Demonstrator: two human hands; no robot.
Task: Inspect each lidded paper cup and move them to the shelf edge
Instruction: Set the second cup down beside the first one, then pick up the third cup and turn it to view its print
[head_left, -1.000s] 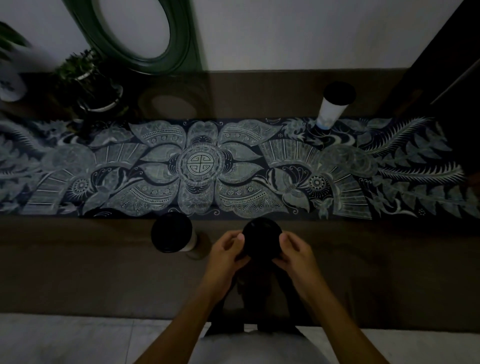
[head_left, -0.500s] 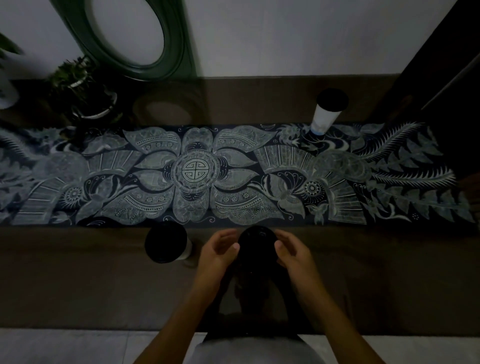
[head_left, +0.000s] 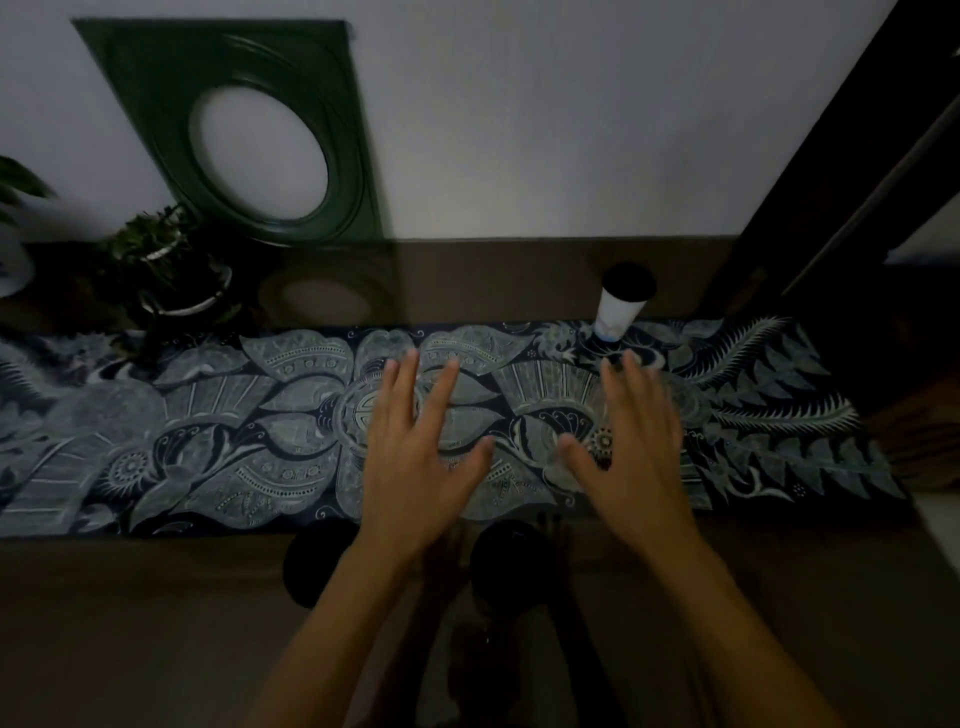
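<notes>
Two black-lidded paper cups stand at the near edge of the brown shelf (head_left: 130, 623): one (head_left: 511, 566) between my forearms, the other (head_left: 311, 566) to its left, partly hidden by my left arm. A third cup (head_left: 621, 306), white with a black lid, stands at the back right on the patterned runner (head_left: 208, 431). My left hand (head_left: 421, 452) and my right hand (head_left: 634, 447) hover over the runner with fingers spread, holding nothing. My right hand's fingertips are just short of the far cup.
A potted plant (head_left: 161, 270) sits at the back left of the shelf. A green frame with an oval opening (head_left: 249, 135) leans against the wall behind it. A dark door frame (head_left: 831, 182) rises at the right.
Both hands let go of the near cup and moved forward over the runner with fingers spread. The camera tilted up, showing more of the wall.
</notes>
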